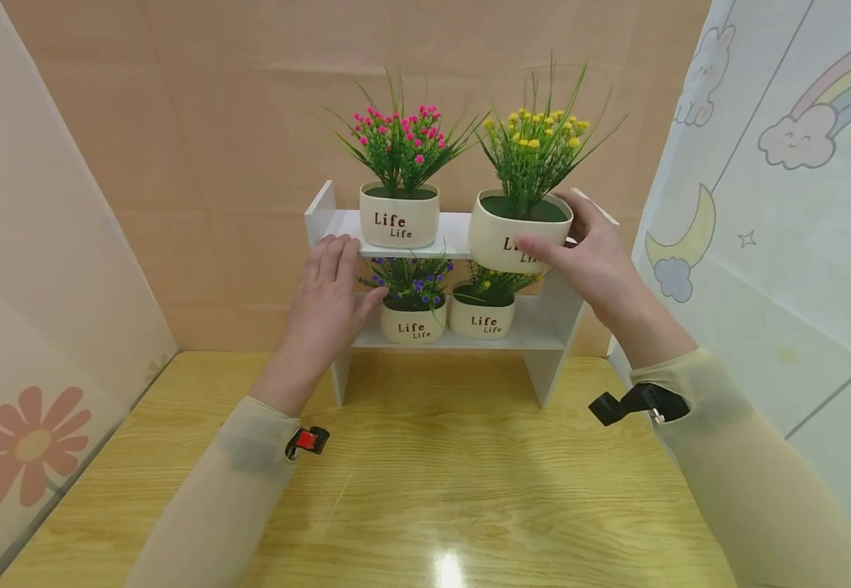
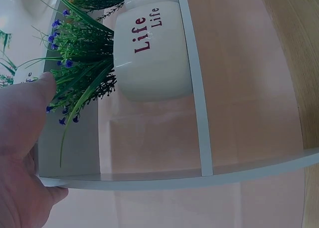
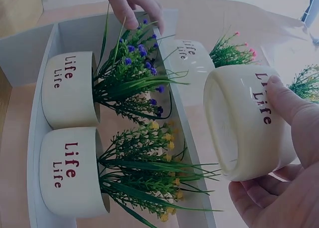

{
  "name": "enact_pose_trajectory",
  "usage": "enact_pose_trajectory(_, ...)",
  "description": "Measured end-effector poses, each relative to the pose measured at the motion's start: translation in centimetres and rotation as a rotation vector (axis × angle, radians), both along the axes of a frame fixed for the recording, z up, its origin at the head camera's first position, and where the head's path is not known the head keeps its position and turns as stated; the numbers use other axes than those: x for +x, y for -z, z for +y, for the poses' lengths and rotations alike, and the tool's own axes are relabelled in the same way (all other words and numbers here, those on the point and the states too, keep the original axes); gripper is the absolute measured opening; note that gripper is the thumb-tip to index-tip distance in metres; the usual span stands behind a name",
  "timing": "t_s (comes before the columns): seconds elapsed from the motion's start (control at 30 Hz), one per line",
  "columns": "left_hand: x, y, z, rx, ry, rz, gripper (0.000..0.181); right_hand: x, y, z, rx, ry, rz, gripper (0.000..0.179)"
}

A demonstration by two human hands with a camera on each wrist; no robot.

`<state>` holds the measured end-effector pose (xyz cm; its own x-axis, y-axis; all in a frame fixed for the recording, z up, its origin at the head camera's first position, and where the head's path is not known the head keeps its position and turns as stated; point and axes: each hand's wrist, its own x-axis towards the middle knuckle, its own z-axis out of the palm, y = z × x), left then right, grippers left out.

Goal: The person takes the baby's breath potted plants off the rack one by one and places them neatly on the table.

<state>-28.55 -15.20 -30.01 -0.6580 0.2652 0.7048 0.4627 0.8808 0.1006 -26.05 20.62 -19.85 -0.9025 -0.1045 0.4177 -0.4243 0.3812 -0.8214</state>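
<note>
I am seeing the wood-grain surface (image 1: 425, 465) stretching before the white two-tier shelf (image 1: 539, 327). My right grip (image 1: 602, 261) is clasping the yellow-flowered pot (image 1: 495, 237) just in front of the shelf's upper right. My left grip (image 1: 326, 302) is holding the shelf's upper left corner. The pink-flowered pot (image 1: 399, 229) is standing on the shelf's top tier; the purple-flowered pot (image 1: 412, 327) and lower yellow-flowered pot (image 1: 480, 325) are sitting on its lower one.

Yellow-flowered cream pot (image 1: 508, 234), apparently tilted
</note>
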Motion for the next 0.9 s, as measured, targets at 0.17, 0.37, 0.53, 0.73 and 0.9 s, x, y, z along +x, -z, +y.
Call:
enact_pose_trajectory(0.17, 0.1, 0.0, 0.0, -0.007, -0.003, 0.004, 0.085, 0.8, 0.8, 0.1, 0.005, -0.024, 0.043, 0.069)
enact_pose_trajectory(0.37, 0.1, -0.1, 0.0, -0.017, -0.014, -0.010, 0.088, 1.9, 1.4, 0.3, 0.009, 0.011, -0.008, 0.080)
enact_pose_trajectory(0.53, 0.2, -0.2, 0.1, -0.019, -0.016, -0.024, 0.088, 2.6, 1.9, 0.5, 0.019, 0.041, -0.026, 0.084)
enact_pose_trajectory(0.73, 0.1, -0.2, 0.1, -0.016, -0.011, -0.026, 0.087, 3.6, 2.8, 0.7, 0.030, 0.033, -0.009, 0.083)
enact_pose_trajectory(0.9, -0.1, -0.2, 0.1, -0.020, -0.010, -0.017, 0.087, 4.5, 3.5, 0.7, 0.082, 0.050, -0.015, 0.085)
